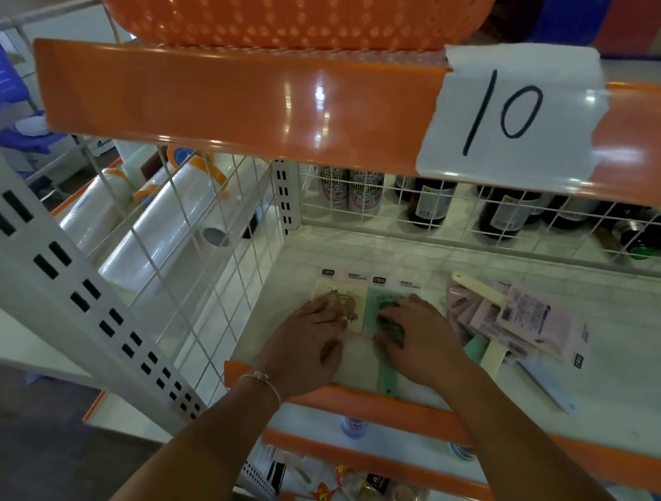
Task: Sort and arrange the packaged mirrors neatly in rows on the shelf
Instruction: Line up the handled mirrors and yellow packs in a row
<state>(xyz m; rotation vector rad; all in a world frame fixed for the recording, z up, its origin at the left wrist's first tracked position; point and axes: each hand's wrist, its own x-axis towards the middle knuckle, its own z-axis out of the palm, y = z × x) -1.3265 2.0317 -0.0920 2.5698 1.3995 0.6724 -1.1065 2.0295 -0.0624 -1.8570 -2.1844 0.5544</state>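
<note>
**Aligning two mirrors at the shelf front: hazards from this position**

Pressing flat on the shelf, both hands work at lower centre of the frame. Read the hazards from left to right.

1. Wire side panel, left of centre. The cream packaged mirror lies just beside it. A sideways push from the left hand could drive the pack against the mesh and skew it.

2. Left hand. The fingers lie straight and spread on the cream mirror, gripping nothing. With only downward pressure, the slick wrapping may slip under the palm, and the row would lose its line.

3. Right hand. The fingers lie loosely bent on the green packaged mirror, pressing rather than clasping. The green handle reaches over the orange front lip, lower centre. A pull toward the body would likely tip the mirror off the edge to the lower shelf.

4. Unsorted pile, right of centre. Pink, cream and green packs overlap at mixed angles, touching each other. The right wrist sits just beside them; a careless sweep could scatter the pile or knock the loose pack forward.

5. Glass bottles, upper right behind the rear mesh, appear well apart from the hands and pose little risk.
</note>
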